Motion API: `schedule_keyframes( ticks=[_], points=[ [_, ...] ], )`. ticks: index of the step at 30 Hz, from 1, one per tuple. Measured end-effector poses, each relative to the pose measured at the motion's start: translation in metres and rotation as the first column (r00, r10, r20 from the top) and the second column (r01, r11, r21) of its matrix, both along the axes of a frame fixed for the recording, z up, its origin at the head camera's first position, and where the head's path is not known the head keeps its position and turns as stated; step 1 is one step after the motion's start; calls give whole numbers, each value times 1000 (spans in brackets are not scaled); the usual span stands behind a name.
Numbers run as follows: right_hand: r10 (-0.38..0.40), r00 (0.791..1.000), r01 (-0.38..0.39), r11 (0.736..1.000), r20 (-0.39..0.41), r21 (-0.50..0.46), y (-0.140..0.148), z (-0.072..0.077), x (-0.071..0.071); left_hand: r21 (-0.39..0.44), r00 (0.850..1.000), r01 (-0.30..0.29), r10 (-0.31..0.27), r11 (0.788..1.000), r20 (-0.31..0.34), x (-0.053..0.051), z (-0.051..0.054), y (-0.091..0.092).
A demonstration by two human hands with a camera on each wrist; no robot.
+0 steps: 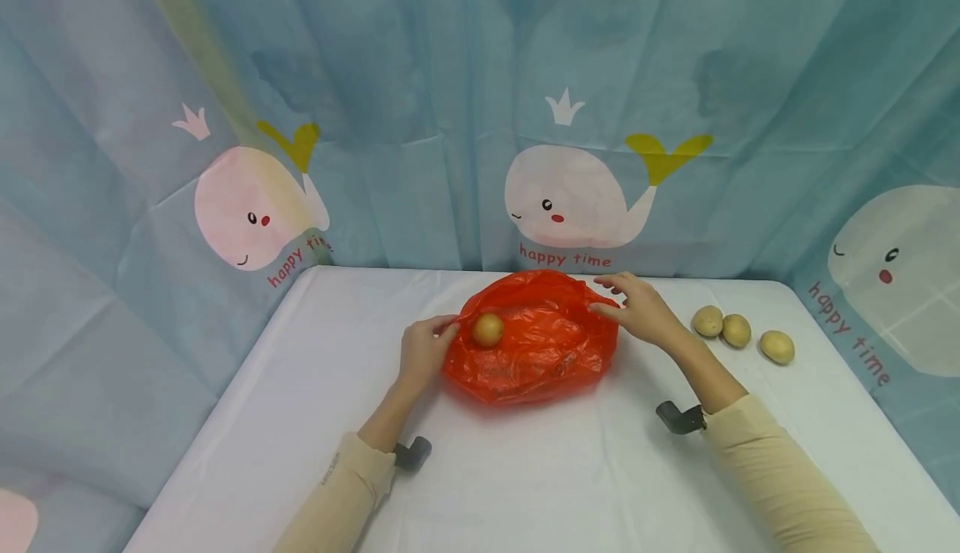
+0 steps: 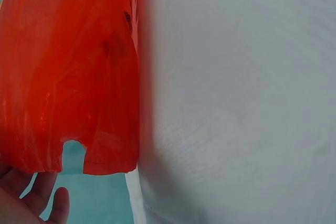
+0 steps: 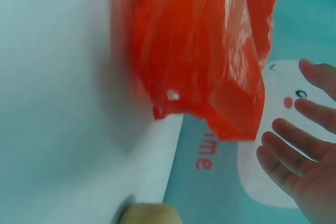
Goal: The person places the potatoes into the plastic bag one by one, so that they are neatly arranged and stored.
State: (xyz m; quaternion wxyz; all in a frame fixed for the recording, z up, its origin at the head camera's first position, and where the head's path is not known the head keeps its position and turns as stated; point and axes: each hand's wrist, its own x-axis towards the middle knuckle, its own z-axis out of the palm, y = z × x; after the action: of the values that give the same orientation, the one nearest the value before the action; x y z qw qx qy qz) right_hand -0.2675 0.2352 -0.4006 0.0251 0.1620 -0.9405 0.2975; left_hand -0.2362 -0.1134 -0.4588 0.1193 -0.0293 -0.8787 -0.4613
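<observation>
A red plastic bag [image 1: 547, 369] lies on the table with its mouth spread open. One potato [image 1: 487, 329] shows inside, by the left rim. My left hand [image 1: 426, 353] pinches the bag's left edge between thumb and fingers. In the left wrist view, fingertips of that hand [image 2: 26, 198] meet the edge of the red plastic [image 2: 73, 77], beside a cut-out notch. At the bag's right rim is my right hand [image 1: 637, 307], its fingers spread. The right wrist view shows that hand [image 3: 304, 156] apart from the bag [image 3: 194, 51], holding nothing.
Three potatoes lie on the right of the white-covered table [image 1: 525, 478]: one potato [image 1: 707, 321], a second potato [image 1: 737, 330] beside it, and another potato [image 1: 777, 347] further right. A blue curtain [image 1: 450, 119] with whale prints stands behind the table and along its sides.
</observation>
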Motion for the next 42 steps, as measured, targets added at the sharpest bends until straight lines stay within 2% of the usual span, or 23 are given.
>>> schedule_keyframes(
  ticks=[10, 17, 22, 30, 37, 42],
  points=[
    [-37, 999, 36, 998, 0, 60, 24, -5, -1, -10, 1000, -1, 1, 1000, 5, -1, 0, 0],
    [-62, 997, 65, 993, -34, 102, 39, -12, -2, 1, 1000, -6, 6, 1000, 28, 0, 2, 0],
    [-102, 995, 100, 989, 15, 106, 48, -17, -3, 13, 1000, -1, 1, 1000, 23, 0, 1, 1],
    [-181, 983, 181, 956, -21, 232, 56, -24, -1, 16, 999, -7, 6, 1000, 35, 0, -2, 0],
    [-179, 983, 183, 954, -38, 239, 65, -32, -4, 22, 1000, -12, 12, 1000, 20, 1, -2, 0],
    [-226, 974, 218, 945, 3, 243, 71, -37, -5, 7, 1000, -10, 10, 1000, 10, 1, -2, 0]
  ],
)
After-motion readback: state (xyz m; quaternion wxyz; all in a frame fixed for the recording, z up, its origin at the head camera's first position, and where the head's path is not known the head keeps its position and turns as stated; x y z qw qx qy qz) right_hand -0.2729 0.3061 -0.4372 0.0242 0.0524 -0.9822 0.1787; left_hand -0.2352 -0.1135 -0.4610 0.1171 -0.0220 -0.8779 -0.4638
